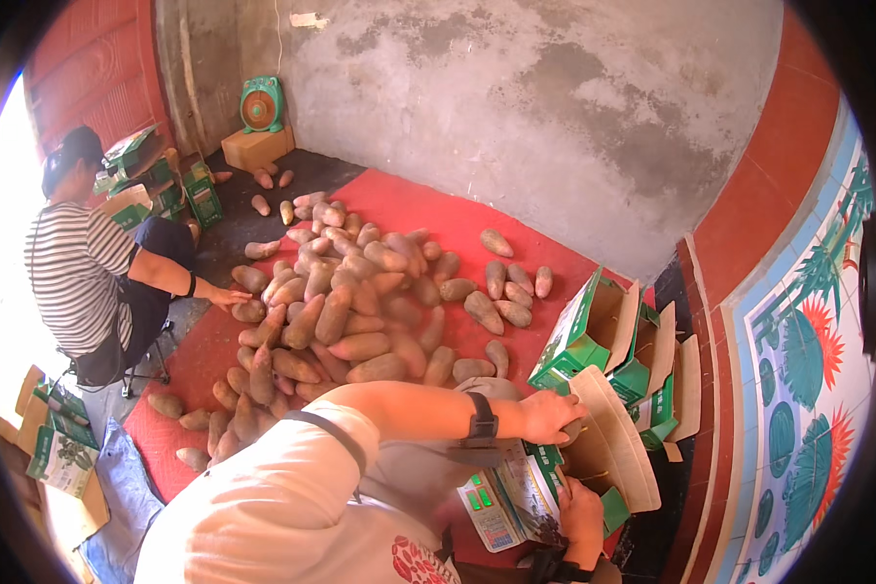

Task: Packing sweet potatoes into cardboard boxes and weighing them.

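Observation:
My left hand (553, 417) is over the opening of a green-and-white printed cardboard box (544, 471), its fingers around a brownish tuber (574, 431) that is mostly hidden. The near side wall of that box is gripped by my right hand (582, 513). One wide brown flap (617, 442) stands raised on the far side. Against the box's left side, a digital scale (493, 511) shows lit green displays and a keypad; whether the box rests on it I cannot tell. A large heap of pinkish-brown tubers (332, 314), resembling sweet potatoes, covers much of the red mat (438, 208) to my left.
More open green boxes (580, 332) stand beyond mine. Across the heap, a seated person (80, 270) reaches to the tubers. Stacked boxes (142, 175) and a green fan (261, 104) on a carton (258, 148) are near the back corner. A tiled wall (788, 409) bounds the right.

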`<state>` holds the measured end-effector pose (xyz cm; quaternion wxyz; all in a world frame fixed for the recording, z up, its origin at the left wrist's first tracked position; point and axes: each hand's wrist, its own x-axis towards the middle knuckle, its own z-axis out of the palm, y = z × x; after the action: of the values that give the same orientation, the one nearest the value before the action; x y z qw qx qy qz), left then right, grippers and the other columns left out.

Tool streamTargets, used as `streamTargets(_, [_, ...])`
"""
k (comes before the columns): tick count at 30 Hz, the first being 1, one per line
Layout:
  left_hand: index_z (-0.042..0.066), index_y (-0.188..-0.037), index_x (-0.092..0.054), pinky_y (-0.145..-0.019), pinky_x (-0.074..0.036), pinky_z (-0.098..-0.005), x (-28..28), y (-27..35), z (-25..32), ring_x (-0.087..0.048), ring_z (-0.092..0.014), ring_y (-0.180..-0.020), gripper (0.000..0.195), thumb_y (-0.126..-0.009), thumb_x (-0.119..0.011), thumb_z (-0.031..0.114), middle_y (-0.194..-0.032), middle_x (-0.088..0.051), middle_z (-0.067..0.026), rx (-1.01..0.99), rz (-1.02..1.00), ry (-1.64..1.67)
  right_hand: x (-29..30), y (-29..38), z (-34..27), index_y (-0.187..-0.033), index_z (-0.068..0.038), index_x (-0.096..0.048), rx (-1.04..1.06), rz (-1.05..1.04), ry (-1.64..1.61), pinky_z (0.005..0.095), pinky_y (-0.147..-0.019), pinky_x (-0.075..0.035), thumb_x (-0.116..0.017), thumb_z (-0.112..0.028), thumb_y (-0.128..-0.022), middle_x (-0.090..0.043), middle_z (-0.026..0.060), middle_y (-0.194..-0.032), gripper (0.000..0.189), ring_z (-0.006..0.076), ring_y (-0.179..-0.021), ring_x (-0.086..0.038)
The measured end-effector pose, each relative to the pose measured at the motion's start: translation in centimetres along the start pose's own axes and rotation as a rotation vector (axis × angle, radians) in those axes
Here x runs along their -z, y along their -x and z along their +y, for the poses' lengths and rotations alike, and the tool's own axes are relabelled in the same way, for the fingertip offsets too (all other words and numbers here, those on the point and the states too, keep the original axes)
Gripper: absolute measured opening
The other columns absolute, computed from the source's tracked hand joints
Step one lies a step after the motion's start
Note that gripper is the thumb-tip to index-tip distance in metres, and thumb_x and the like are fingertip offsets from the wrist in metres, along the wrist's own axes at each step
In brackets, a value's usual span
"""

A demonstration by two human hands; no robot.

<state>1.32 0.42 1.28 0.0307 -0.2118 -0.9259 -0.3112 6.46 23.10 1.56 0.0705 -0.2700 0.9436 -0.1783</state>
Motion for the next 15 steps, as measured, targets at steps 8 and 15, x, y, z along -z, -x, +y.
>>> streamTargets(8, [0.005, -0.101, -0.056, -0.083, -0.045, -0.0432, 2.3, 3.6, -2.8, -0.055, -0.034, -0.094, 0.030, -0.075, -0.066, 0.015, -0.099, -0.058, -0.0137, -0.178, 0.384, 0.086, -0.2, -0.2, -0.1, -0.102, -0.009, -0.063, -0.088, -0.008, -0.007, 0.0464, -0.074, -0.047, -0.059, -0.021, -0.084, -0.064, 0.0186, -0.090, 0.022, 0.0375, -0.085, -0.060])
streamTargets(15, [0.006, -0.090, -0.062, -0.078, -0.046, -0.0425, 4.6, 13.6, -11.4, -0.057, -0.032, -0.089, 0.020, -0.074, -0.063, 0.017, -0.092, -0.059, -0.0108, 0.205, 0.361, -0.244, -0.6, -0.1, 0.2, -0.103, -0.008, -0.062, -0.105, 0.006, -0.009, 0.0477, -0.074, -0.046, -0.059, -0.018, -0.082, -0.064, 0.0196, -0.086, 0.023, 0.0395, -0.084, -0.060])
